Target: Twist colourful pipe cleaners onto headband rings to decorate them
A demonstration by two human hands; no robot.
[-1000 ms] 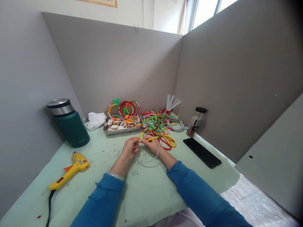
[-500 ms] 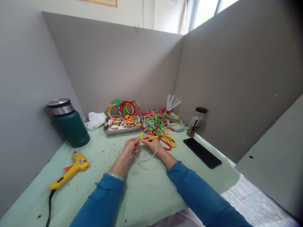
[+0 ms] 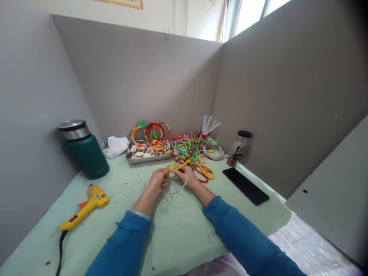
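Note:
My left hand [image 3: 160,179] is closed in a pinch on a thin grey-white hoop [image 3: 174,193] that hangs below the fingers. Pinched in my right hand [image 3: 186,175] is a yellow pipe cleaner [image 3: 181,165], its near end meeting the hoop between both hands. Green and yellow fuzzy strands also show at the left fingertips; whether they are wound on the hoop is too small to tell. Just beyond the hands lies a tangled pile of coloured pipe cleaners [image 3: 191,148], with yellow and red loops [image 3: 207,172] at its near edge.
A metal tray [image 3: 149,159] of shells has colourful hoops [image 3: 155,132] behind it. At left are a green bottle [image 3: 87,155], tissues [image 3: 116,145] and a yellow glue gun [image 3: 86,209]. Grey wire coils [image 3: 215,152], white sticks [image 3: 209,125], a jar [image 3: 238,147] and a black phone [image 3: 245,186] stand right.
The yellow pipe cleaner's free part has swung up near the right fingers. The hoop's lower edge has risen slightly. Both hands stay in nearly the same place.

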